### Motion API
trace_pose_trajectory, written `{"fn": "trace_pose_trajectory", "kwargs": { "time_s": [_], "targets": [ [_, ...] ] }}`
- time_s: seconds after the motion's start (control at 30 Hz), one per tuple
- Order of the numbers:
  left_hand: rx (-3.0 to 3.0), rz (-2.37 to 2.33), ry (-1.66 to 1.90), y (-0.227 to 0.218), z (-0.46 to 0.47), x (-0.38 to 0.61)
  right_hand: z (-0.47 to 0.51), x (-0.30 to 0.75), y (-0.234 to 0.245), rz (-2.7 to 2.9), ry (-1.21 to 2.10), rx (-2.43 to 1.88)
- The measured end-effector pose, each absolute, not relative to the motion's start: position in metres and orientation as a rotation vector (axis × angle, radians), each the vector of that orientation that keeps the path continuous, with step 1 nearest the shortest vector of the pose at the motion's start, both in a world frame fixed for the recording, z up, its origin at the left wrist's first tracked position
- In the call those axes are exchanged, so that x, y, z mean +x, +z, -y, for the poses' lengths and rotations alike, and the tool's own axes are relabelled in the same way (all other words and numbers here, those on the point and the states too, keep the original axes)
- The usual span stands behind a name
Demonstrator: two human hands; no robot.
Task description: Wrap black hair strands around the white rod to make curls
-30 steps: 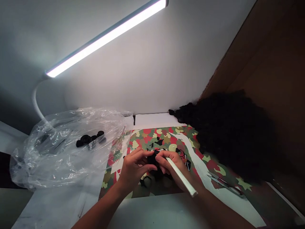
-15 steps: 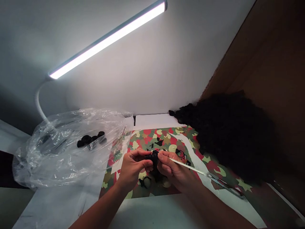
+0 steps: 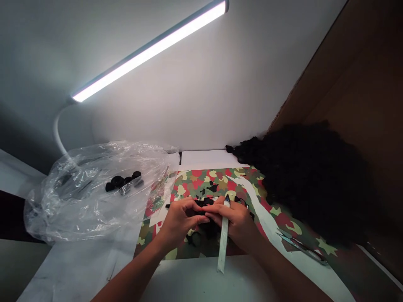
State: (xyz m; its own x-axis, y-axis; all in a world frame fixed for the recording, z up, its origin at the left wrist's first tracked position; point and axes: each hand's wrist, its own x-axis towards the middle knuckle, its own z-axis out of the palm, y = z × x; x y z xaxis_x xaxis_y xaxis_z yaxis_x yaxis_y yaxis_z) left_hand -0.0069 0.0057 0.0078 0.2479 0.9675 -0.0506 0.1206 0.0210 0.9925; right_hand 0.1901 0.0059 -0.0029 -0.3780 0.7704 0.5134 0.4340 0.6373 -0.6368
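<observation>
My left hand [image 3: 181, 220] and my right hand [image 3: 237, 222] meet over a camouflage-patterned sheet [image 3: 280, 220], both closed on a small black piece [image 3: 204, 204] between the fingertips. My right hand also grips a thin white stick [image 3: 223, 239] that points back toward me over the table edge. Small black scraps [image 3: 212, 188] lie on the sheet just beyond the hands.
A crumpled clear plastic bag [image 3: 78, 209] with dark round parts [image 3: 122, 183] lies at the left. A large mass of black curly hair [image 3: 315, 176] fills the right. Scissors [image 3: 302, 246] lie on the sheet at the right. A lit bar lamp [image 3: 151, 50] hangs overhead.
The white stick in my right hand has swung from pointing out to the right round to pointing toward me. Both hands stayed together on the black piece.
</observation>
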Motion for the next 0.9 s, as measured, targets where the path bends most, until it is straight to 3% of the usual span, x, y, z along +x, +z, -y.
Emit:
{"fn": "trace_pose_trajectory", "kwargs": {
  "time_s": [0.2,0.4,0.6,0.9],
  "targets": [
    [1.661,-1.237,0.811,0.008,-0.006,-0.009,-0.004,0.190,-0.002,2.304,0.185,-0.954],
    [1.670,-1.208,0.728,0.017,-0.001,-0.010,-0.010,0.190,0.003,2.162,0.455,-1.173],
    [1.470,-1.065,0.778,0.026,0.003,-0.014,-0.042,0.238,-0.002,1.684,0.357,-1.513],
    [1.273,-0.951,0.919,0.023,-0.002,-0.018,-0.051,0.248,-0.006,1.724,0.407,-1.597]
  ]
}}
